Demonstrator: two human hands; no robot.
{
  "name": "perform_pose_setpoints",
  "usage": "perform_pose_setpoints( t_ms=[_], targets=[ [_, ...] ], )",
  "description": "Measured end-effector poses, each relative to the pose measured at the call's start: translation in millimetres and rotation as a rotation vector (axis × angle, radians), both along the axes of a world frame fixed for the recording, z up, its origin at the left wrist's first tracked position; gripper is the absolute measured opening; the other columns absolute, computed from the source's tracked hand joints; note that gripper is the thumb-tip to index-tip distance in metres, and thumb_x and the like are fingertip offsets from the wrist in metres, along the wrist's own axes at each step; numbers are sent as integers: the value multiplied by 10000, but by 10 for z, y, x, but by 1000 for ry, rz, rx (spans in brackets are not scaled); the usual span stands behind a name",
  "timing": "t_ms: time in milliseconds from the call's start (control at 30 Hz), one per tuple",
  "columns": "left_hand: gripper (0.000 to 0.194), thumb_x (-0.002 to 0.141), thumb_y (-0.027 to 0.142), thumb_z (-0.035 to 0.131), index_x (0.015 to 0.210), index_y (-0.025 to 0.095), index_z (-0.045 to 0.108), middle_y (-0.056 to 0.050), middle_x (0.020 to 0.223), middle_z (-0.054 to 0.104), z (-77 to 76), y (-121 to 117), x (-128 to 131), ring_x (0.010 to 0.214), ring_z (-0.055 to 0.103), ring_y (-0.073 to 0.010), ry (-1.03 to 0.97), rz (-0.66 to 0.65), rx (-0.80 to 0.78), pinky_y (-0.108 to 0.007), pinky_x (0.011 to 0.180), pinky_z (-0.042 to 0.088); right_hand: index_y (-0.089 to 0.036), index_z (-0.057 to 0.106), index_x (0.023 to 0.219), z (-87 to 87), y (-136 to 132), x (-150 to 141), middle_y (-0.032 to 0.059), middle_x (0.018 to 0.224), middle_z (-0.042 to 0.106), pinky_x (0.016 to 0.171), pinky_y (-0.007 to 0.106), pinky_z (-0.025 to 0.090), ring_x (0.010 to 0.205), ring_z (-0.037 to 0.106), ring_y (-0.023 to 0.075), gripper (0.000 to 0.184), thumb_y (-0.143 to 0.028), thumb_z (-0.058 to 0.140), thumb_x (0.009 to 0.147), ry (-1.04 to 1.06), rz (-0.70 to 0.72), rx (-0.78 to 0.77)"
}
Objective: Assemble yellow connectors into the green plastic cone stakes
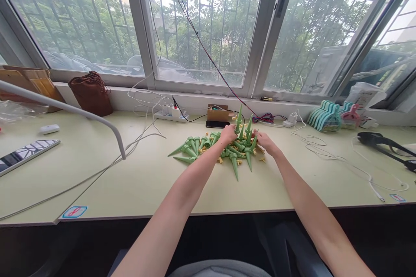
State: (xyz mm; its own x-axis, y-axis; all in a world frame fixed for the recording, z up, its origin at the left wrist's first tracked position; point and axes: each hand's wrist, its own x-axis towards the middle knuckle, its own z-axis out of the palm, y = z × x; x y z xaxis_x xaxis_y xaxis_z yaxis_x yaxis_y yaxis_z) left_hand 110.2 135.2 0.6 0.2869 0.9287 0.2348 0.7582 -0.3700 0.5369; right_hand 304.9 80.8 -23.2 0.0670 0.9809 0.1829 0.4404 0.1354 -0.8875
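A pile of green plastic plant-watering spikes (234,160) lies on the table, mixed with small yellow valve pieces (220,160). My left hand (229,133) is closed at the pile's back edge, around the base of a green spike (239,117) whose point is up. To the right, my right hand (264,140) has its fingers drawn together beside more spikes. Whatever lies between those fingertips is too small to make out. Several spikes (191,143) spread out to the left of my left forearm.
Behind the pile stand a small cardboard box (218,114) and a black phone (217,124). A power strip (172,115) with cables is at the back. Teal hangers (325,117) and a black headset-like strap (380,140) are right. A grey curved bar (115,132) crosses the left.
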Motion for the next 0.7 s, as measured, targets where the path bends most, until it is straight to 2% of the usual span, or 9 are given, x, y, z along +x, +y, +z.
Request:
perform_pose_setpoints(
  t_ms=[100, 233, 367, 433, 700],
  targets=[
    [498, 715, 90, 707, 1202, 116, 605, -187, 1078, 686, 31, -55, -46, 996, 648, -288, 29, -1, 24, -296, 757, 476, -129, 710, 953, -15, 14, 5, 144, 1050, 733, 811, 331, 541, 907, 681, 227, 612, -687, 468, 886, 62, 42, -57],
    [405, 769, 71, 602, 1172, 112, 598, -203, 1126, 657, 81, -176, -128, 1012, 629, -286, 70, -8, 85, -309, 767, 473, -139, 709, 930, -29, 20, 8, 142, 1054, 732, 806, 320, 536, 942, 678, 234, 596, -683, 470, 886, 52, 22, -45],
    [214, 678, 62, 670, 866, 163, 693, -101, 926, 712, 108, -244, -200, 886, 644, -243, 175, -193, 31, -270, 717, 483, -143, 709, 924, -50, 20, 11, 134, 1009, 739, 801, 322, 536, 934, 672, 236, 609, -703, 474, 874, 29, 27, -28],
    [188, 644, 45, 681, 784, 169, 704, -77, 872, 718, 112, -243, -221, 854, 646, -232, 229, -265, -1, -260, 710, 491, -139, 705, 928, -63, 22, 18, 133, 1004, 738, 802, 324, 534, 928, 669, 236, 614, -703, 468, 876, 25, 27, -27],
    [271, 653, 42, 635, 859, 177, 748, -69, 1002, 732, 229, -235, -279, 915, 653, -216, 413, -378, -92, -247, 758, 516, -142, 709, 872, -107, 39, 59, 121, 937, 743, 795, 314, 519, 912, 663, 242, 548, -654, 515, 871, 2, -27, -9]
  ],
)
